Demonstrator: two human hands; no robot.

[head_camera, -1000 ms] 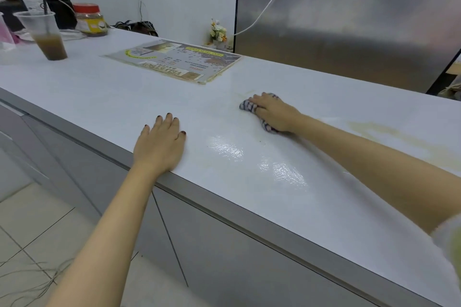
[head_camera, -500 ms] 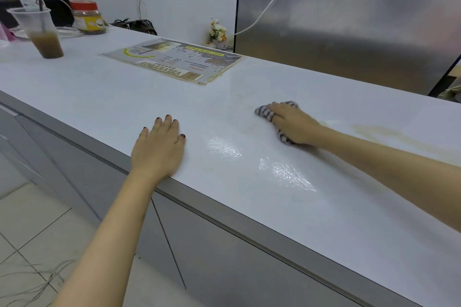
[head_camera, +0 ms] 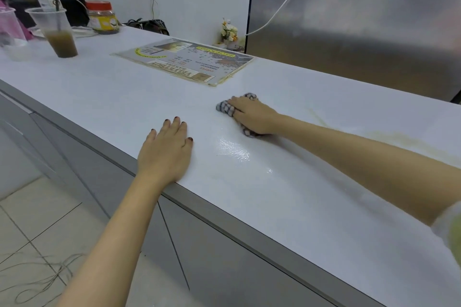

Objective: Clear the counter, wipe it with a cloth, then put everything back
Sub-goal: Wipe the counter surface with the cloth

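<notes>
Centrally, the checked cloth lies bunched on the white counter, with the right hand curled over it, pressing down. Wet sheen just below it. Left hand lies flat, fingers straight, at the counter's front edge. Bare surface between cloth and laminated menu above. Brown stain at right. Drink cup and jar upper left.
</notes>
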